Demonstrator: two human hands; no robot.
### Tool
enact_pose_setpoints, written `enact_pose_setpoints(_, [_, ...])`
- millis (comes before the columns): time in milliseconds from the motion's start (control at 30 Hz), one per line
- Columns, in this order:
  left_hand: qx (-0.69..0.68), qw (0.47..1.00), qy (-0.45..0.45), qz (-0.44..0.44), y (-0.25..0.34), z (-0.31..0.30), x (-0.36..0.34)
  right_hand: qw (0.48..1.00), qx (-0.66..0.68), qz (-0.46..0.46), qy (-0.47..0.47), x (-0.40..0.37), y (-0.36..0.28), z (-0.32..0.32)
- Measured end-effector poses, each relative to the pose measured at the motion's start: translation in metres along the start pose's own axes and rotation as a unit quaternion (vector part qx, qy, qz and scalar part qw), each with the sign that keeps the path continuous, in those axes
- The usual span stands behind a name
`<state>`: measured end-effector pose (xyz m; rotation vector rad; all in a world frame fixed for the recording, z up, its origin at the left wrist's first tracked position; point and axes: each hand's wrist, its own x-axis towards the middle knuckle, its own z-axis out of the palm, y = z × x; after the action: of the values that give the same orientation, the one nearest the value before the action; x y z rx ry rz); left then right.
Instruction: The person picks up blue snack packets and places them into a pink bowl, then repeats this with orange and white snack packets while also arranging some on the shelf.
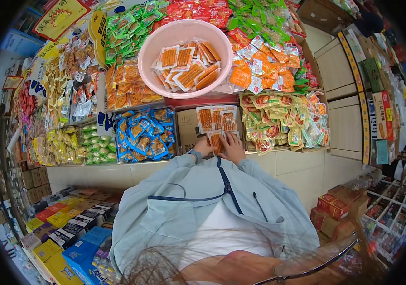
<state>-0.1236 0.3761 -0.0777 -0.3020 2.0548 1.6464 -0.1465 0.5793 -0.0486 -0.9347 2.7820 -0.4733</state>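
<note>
Between my two hands is a clear packet of orange-brown snack sticks (pixel 216 142), at the front of a cardboard-lined compartment (pixel 188 124). My left hand (pixel 203 147) grips the packet's left side, fingers bent against it. On the other side, my right hand (pixel 233 148) has its fingers curled at the packet's right edge; their tips are partly hidden. Just beyond my fingers, several like packets (pixel 217 118) lie side by side in the compartment. A pink plastic basin (pixel 148 35) stands behind it, holding a loose pile of the same packets (pixel 188 69).
Blue snack packets (pixel 146 135) fill the bin on the left, and cream-coloured packets (pixel 272 118) the one on the right. Orange packets (pixel 265 64) lie beside the basin. Stacked boxes (pixel 77 228) stand low at left; shelving (pixel 355 90) stands at right.
</note>
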Motion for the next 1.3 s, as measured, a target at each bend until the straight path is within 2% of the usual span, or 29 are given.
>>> enact_pose_setpoints(33, [-0.046,0.998,-0.014,0.039,-0.014,0.005,0.004,1.000,-0.001,-0.001,-0.001,0.000,-0.001,-0.001])
enact_pose_setpoints(133, [0.106,0.991,-0.073,0.025,-0.022,0.002,0.010,1.000,0.011,0.003,0.003,-0.002,-0.003,-0.003])
enact_pose_setpoints(167, [0.136,0.989,-0.054,0.023,-0.022,-0.001,0.010,1.000,0.012,0.007,-0.002,-0.001,-0.004,-0.004])
enact_pose_setpoints(233, [0.196,0.980,-0.019,0.023,0.018,-0.011,-0.005,1.000,0.012,0.016,-0.011,-0.001,-0.004,-0.006])
enact_pose_setpoints(333, [0.128,0.991,0.038,0.027,0.058,-0.036,-0.017,0.999,0.022,0.022,-0.023,0.000,-0.002,-0.004])
enact_pose_setpoints(433, [0.032,0.994,0.045,0.098,0.095,-0.076,-0.032,0.999,0.019,0.019,-0.032,0.000,-0.004,-0.007])
enact_pose_setpoints(500, [-0.009,0.988,0.075,0.136,0.117,-0.108,-0.036,0.999,0.018,0.018,-0.031,0.001,-0.005,-0.009])
enact_pose_setpoints(533, [-0.047,0.967,0.111,0.223,0.150,-0.120,-0.047,0.999,0.018,0.018,-0.030,0.001,-0.005,-0.008])
enact_pose_setpoints(567, [-0.033,0.949,0.167,0.265,0.168,-0.134,-0.048,0.999,0.014,0.018,-0.032,0.001,-0.006,-0.010])
enact_pose_setpoints(633, [-0.117,0.939,0.214,0.243,0.188,-0.165,-0.034,0.999,0.006,0.020,-0.035,0.000,-0.008,-0.011])
enact_pose_setpoints(667, [-0.051,0.946,0.243,0.209,0.208,-0.181,-0.035,0.999,0.005,0.020,-0.036,0.000,-0.008,-0.011])
enact_pose_setpoints(700, [0.013,0.934,0.284,0.216,0.182,-0.205,0.000,0.999,0.005,0.019,-0.035,0.000,-0.008,-0.011])
enact_pose_setpoints(733, [0.170,0.887,0.389,0.184,0.193,-0.206,0.004,0.999,0.005,0.019,-0.036,0.000,-0.007,-0.011])
enact_pose_setpoints(767, [0.321,0.805,0.478,0.144,0.203,-0.202,0.008,0.999,0.002,0.019,-0.034,-0.002,-0.008,-0.010])
enact_pose_setpoints(800, [0.458,0.692,0.549,0.098,0.213,-0.198,0.010,0.999,-0.001,0.019,-0.032,-0.002,-0.008,-0.009])
enact_pose_setpoints(833, [0.432,0.757,0.487,0.060,0.220,-0.198,0.013,0.999,-0.004,0.020,-0.029,-0.001,-0.007,-0.008])
enact_pose_setpoints(933, [0.508,0.785,0.348,0.072,0.208,-0.211,0.025,0.999,-0.006,0.024,-0.039,0.000,-0.007,-0.009])
enact_pose_setpoints(1167, [0.493,0.792,0.351,0.082,0.203,-0.212,0.026,1.000,-0.007,0.006,-0.025,-0.003,-0.003,-0.003])
enact_pose_setpoints(1267, [0.474,0.683,0.500,0.240,0.201,-0.197,0.015,1.000,-0.012,0.002,-0.017,0.000,-0.002,-0.003])
enact_pose_setpoints(1300, [0.457,0.686,0.502,0.263,0.199,-0.188,0.008,1.000,-0.013,0.005,-0.021,0.000,-0.003,-0.003])
